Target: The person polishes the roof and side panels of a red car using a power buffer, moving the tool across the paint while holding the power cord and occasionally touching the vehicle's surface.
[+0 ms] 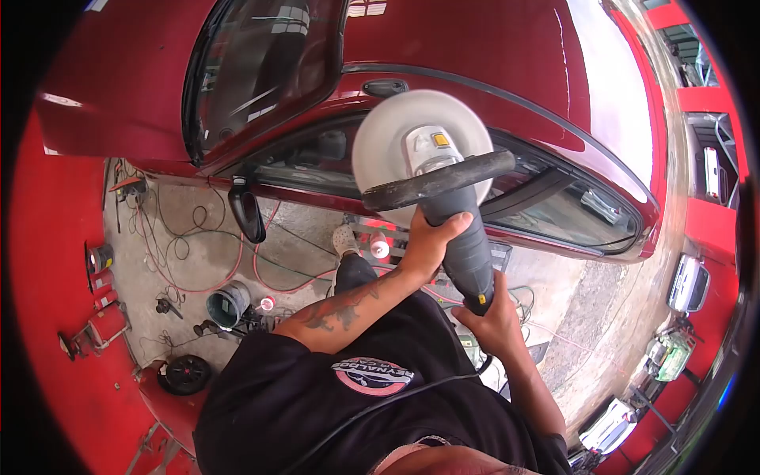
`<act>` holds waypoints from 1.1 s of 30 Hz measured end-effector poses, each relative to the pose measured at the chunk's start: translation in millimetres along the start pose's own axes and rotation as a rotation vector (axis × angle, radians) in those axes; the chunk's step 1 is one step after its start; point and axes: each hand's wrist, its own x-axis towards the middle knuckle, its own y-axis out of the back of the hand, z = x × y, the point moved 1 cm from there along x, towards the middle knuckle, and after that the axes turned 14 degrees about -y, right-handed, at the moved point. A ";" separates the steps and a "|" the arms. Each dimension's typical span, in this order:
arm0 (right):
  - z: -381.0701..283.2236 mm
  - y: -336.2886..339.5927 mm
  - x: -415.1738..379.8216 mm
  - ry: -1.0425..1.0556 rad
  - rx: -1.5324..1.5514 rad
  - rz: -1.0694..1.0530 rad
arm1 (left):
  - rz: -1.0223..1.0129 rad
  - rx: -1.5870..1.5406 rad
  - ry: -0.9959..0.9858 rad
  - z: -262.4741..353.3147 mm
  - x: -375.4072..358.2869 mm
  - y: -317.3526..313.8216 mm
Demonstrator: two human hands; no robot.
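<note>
A dark grey electric polisher [467, 253] with a large round white pad [380, 150] is held out in front of me. My left hand [434, 241] is wrapped around its body just behind the black hoop handle [443, 180]. Farther back, my right hand [492, 318] grips the rear end, near the cord. The pad overlaps the side windows and roof edge of a dark red car [475, 39]. A black cord [396, 389] trails from the tool across my shirt.
The car's side mirror [247, 210] juts out at left. Hoses and cables [178, 237] lie looped over the concrete floor, with a bucket [228, 304] among them. A bottle with a white cap [380, 247] stands beside my foot [344, 239]. Car lamps [689, 283] line the right side.
</note>
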 end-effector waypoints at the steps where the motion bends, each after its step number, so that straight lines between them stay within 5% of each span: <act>1: 3.0 -5.8 5.2 0.001 0.009 -0.026 | 0.019 0.021 -0.017 1.5 -1.1 6.5; 13: -43.2 -70.6 46.6 0.105 -0.039 -0.172 | 0.148 0.181 -0.163 49.6 15.2 87.3; 22: -84.5 -173.0 108.4 0.367 0.259 -0.250 | 0.116 0.596 -0.346 132.7 68.0 117.7; 26: -96.8 -163.6 101.4 0.269 0.227 -0.370 | 0.084 0.622 -0.374 140.6 71.0 119.2; 33: -46.6 -97.9 77.3 0.247 0.031 -0.174 | 0.141 0.351 -0.264 72.3 34.8 95.8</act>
